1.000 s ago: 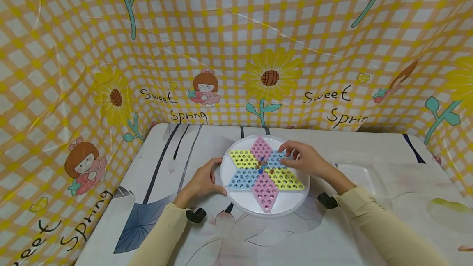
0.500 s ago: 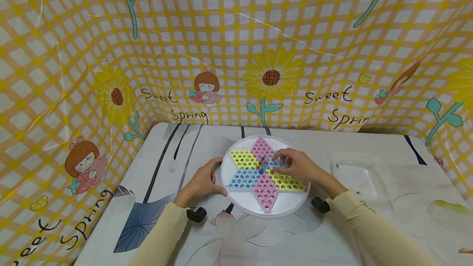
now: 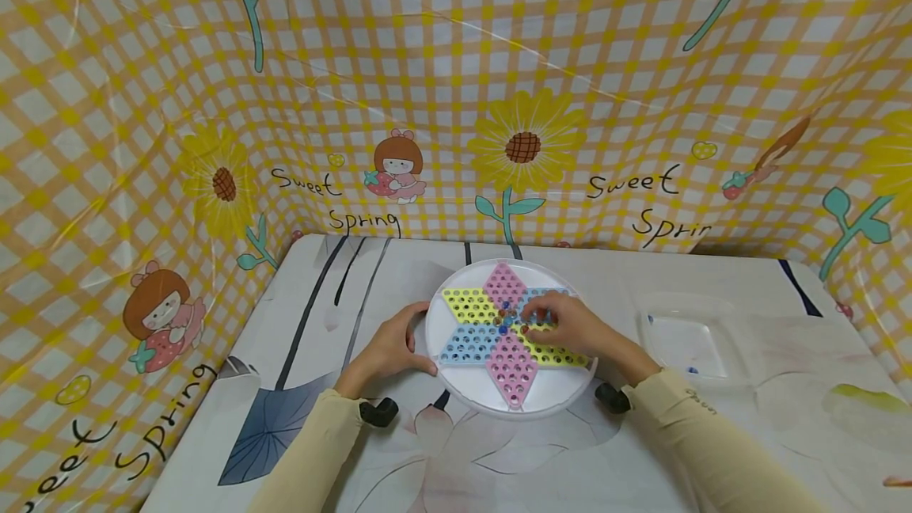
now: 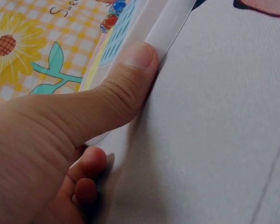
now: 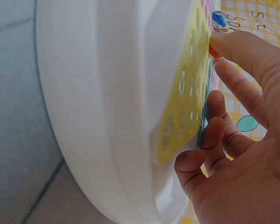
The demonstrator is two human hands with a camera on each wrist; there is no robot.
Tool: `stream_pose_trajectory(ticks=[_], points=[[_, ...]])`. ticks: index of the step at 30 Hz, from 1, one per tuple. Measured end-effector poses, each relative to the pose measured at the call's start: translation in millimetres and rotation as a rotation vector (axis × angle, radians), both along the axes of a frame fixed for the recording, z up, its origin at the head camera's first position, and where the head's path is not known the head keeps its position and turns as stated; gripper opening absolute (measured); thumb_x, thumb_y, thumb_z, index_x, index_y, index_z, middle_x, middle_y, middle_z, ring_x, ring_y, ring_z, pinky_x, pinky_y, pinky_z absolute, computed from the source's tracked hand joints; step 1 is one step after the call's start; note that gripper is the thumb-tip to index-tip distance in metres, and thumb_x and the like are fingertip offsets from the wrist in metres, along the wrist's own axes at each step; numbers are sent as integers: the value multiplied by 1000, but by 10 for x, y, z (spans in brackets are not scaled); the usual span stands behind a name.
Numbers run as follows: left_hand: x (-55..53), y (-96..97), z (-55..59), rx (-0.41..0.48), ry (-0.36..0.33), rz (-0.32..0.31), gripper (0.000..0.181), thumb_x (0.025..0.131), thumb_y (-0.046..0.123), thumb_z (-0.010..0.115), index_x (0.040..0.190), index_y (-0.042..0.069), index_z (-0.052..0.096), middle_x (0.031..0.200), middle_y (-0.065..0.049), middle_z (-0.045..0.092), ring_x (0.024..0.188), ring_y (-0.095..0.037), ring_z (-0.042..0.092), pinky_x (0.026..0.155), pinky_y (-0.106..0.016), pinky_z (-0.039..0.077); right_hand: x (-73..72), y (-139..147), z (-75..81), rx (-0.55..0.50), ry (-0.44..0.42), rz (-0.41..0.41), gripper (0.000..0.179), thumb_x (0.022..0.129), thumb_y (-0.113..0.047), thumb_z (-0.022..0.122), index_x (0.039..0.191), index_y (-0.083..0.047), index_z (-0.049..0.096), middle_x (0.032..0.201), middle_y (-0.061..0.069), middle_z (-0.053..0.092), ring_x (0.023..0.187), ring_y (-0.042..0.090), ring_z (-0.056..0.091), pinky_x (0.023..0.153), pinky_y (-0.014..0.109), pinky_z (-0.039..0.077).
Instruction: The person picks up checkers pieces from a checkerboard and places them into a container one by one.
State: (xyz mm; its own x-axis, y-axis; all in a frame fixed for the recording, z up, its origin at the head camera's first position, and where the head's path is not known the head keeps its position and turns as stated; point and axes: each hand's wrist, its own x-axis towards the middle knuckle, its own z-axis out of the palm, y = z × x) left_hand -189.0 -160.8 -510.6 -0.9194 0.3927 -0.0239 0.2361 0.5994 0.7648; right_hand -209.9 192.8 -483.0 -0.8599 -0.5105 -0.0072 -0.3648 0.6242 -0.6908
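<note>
White plastic forms the round game board (image 3: pixel 463 388) at lower centre of the head view; it carries a perforated six-pointed star (image 3: pixel 514 370) in pink, yellow and blue. From where I stand, a loose cluster of small glossy blue and orange marbles (image 3: pixel 503 330) occupies the star's middle.

Left hand (image 3: pixel 388 347): positioned left of centre, gripping the board's edge. In the left wrist view the thumb (image 4: pixel 116 88) lies along the rim, and two fingers are curled below it.

Right hand (image 3: pixel 577 328): positioned over the right side of the star. In the right wrist view, upper right, the thumb and index finger bracket a glassy orange-red marble (image 5: pixel 215 50); I cannot tell whether they pinch it firmly. The remaining fingers are bent and apart from one another.

At the right of the head view, a shallow clear plastic tray (image 3: pixel 677 347) stands on the table (image 3: pixel 570 469), with a few small blue spots in it, too small to identify.

Step in hand, as I judge it: taking hold of or seating a single marble while the board is steadied. Next, the move probably calls for a light fingertip pinch, neighbouring marbles left undisturbed, and steady left-hand pressure on the rim
</note>
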Motion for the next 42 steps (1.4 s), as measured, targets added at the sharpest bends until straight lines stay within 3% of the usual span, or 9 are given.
stream_pose_trajectory(ticks=[10,32,42], points=[[-5,7,-7,1,-2,4,110,63,20,100,154,8,41,74,-3,53,65,-13,46,60,-25,38,15,-13,-23,21,27,3,9,91,-14,78,98,-20,74,96,0,60,90,20,50,76,35,42],[-4,-1,13,15,0,-21,104,68,18,98,154,5,40,78,-6,54,67,-13,46,62,-25,38,49,-12,-24,6,60,19,10,91,-11,78,96,-18,73,95,1,61,89,20,52,76,34,43],[17,2,-17,68,-37,46,94,69,12,96,150,11,48,80,-6,57,70,-15,48,65,-26,38,41,-3,-30,-2,57,25,10,91,-12,78,95,-20,74,94,0,61,90,20,52,77,35,42]])
